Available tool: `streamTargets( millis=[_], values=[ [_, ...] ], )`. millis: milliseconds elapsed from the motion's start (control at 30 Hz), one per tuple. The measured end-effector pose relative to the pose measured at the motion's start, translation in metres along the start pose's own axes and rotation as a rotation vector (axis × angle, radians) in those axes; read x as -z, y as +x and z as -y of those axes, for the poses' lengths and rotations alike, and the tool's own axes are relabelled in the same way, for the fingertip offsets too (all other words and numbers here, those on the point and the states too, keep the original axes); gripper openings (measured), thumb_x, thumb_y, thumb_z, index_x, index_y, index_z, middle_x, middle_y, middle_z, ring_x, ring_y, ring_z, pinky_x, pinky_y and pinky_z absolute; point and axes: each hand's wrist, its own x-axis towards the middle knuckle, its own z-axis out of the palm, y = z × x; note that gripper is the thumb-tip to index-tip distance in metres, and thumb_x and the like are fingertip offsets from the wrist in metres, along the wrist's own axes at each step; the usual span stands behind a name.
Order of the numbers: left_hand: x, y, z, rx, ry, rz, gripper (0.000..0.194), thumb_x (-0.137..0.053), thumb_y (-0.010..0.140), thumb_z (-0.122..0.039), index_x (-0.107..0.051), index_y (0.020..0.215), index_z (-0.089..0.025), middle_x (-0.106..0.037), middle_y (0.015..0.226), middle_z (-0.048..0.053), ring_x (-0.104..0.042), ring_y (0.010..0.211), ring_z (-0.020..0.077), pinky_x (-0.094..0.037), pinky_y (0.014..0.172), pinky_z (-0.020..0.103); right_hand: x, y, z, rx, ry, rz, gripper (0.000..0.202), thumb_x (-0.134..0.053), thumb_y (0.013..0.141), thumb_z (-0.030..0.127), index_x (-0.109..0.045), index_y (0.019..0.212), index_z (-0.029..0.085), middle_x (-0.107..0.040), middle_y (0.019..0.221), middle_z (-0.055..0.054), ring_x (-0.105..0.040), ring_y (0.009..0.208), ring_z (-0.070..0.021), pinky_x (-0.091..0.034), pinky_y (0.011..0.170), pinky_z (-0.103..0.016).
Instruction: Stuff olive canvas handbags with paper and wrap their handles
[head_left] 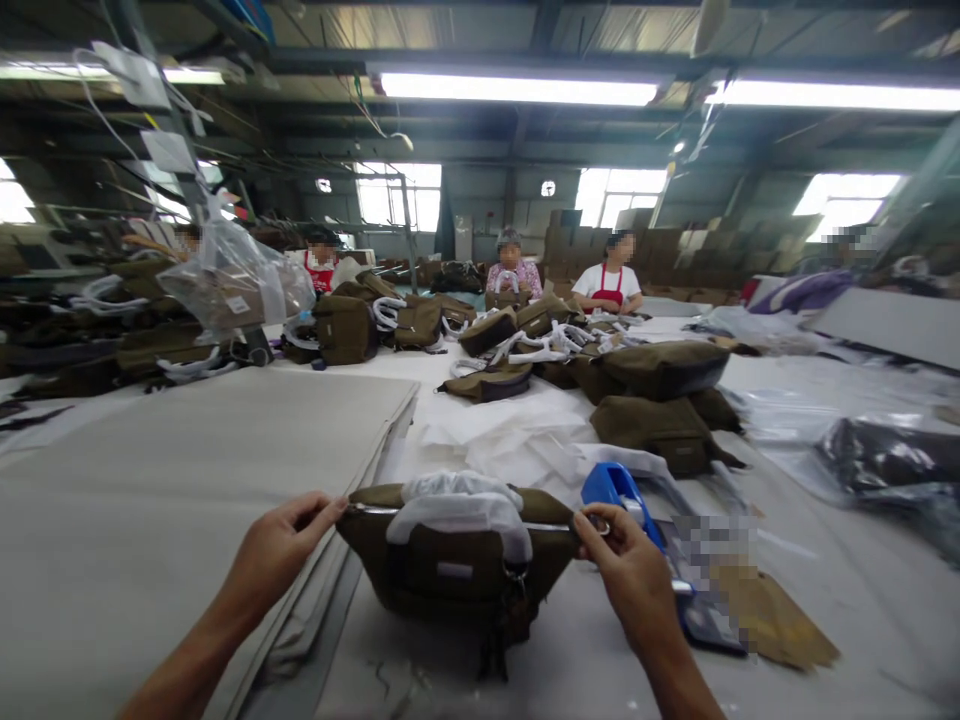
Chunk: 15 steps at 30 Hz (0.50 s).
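An olive-green handbag (409, 570) stands upright on the white table in front of me. White wrapping covers its carrying handles (469, 505), and a pale label sits on its front. Dark straps or tassels hang from a metal clip at its right side. My left hand (289, 535) pinches the bag's upper left corner, at one end of the zipper. At the opposite upper corner, my right hand (622, 560) is closed on the bag, with a metal ring showing by the fingers. The bag's back and underside are hidden.
Grey sheets (187, 480) are stacked at left. Behind the bag lie white papers (502, 440) and many olive bags (660, 425). A blue tape dispenser (611, 485) stands near my right hand, beside a brown paper piece (772, 610). Several people sit farther back.
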Motion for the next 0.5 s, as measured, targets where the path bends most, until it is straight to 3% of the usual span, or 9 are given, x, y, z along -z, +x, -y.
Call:
streamTargets(
  millis=[100, 167, 200, 267, 367, 500],
  values=[
    [0.001, -0.013, 0.000, 0.053, -0.098, -0.114, 0.036, -0.057, 0.088, -0.055, -0.071, 0.089, -0.022, -0.068, 0.069, -0.002, -0.064, 0.065, 0.0181, -0.052, 0.062, 0.026, -0.002, -0.006, -0.011, 0.070, 0.097, -0.082, 0.064, -0.067, 0.081, 0.065, -0.058, 0.123, 0.019, -0.073, 0.086, -0.005, -0.074, 0.079, -0.0267, -0.061, 0.076, -0.039],
    [-0.004, -0.030, -0.003, 0.028, -0.165, -0.229, 0.032, -0.057, 0.090, -0.056, -0.067, 0.102, -0.028, -0.070, 0.075, -0.002, -0.068, 0.069, 0.0207, -0.058, 0.069, 0.031, -0.006, -0.019, -0.016, 0.214, 0.076, -0.166, 0.059, -0.064, 0.087, 0.058, -0.053, 0.132, 0.021, -0.074, 0.108, -0.010, -0.074, 0.098, -0.0287, -0.060, 0.089, -0.044],
    [-0.009, -0.038, -0.007, -0.043, -0.169, -0.274, 0.029, -0.057, 0.091, -0.055, -0.065, 0.107, -0.032, -0.073, 0.085, -0.002, -0.071, 0.078, 0.0231, -0.061, 0.076, 0.035, -0.010, -0.027, -0.017, 0.310, 0.024, -0.211, 0.053, -0.063, 0.090, 0.053, -0.054, 0.133, 0.023, -0.072, 0.119, -0.011, -0.071, 0.109, -0.0297, -0.058, 0.095, -0.046],
    [-0.025, -0.050, -0.019, -0.322, -0.094, -0.302, 0.029, -0.060, 0.092, -0.050, -0.061, 0.118, -0.038, -0.074, 0.111, 0.001, -0.072, 0.100, 0.0274, -0.060, 0.093, 0.043, -0.023, -0.039, -0.014, 0.513, -0.118, -0.264, 0.042, -0.063, 0.093, 0.045, -0.059, 0.131, 0.028, -0.068, 0.131, -0.010, -0.064, 0.122, -0.0307, -0.054, 0.103, -0.048],
    [-0.054, -0.048, -0.046, -0.705, 0.045, -0.292, 0.044, -0.062, 0.095, -0.037, -0.053, 0.138, -0.034, -0.065, 0.133, 0.006, -0.066, 0.119, 0.0280, -0.053, 0.106, 0.042, -0.048, -0.044, 0.000, 0.683, -0.158, -0.220, 0.043, -0.065, 0.094, 0.037, -0.058, 0.136, 0.029, -0.068, 0.131, -0.008, -0.067, 0.118, -0.0287, -0.057, 0.098, -0.043],
    [-0.077, -0.027, -0.079, -0.815, 0.093, -0.385, 0.040, -0.058, 0.099, -0.036, -0.054, 0.138, -0.025, -0.066, 0.124, 0.010, -0.068, 0.112, 0.0256, -0.055, 0.100, 0.036, -0.074, -0.031, 0.017, 0.700, -0.031, -0.194, 0.033, -0.067, 0.093, 0.034, -0.063, 0.125, 0.027, -0.073, 0.116, -0.006, -0.071, 0.105, -0.0245, -0.059, 0.091, -0.034]
  ],
)
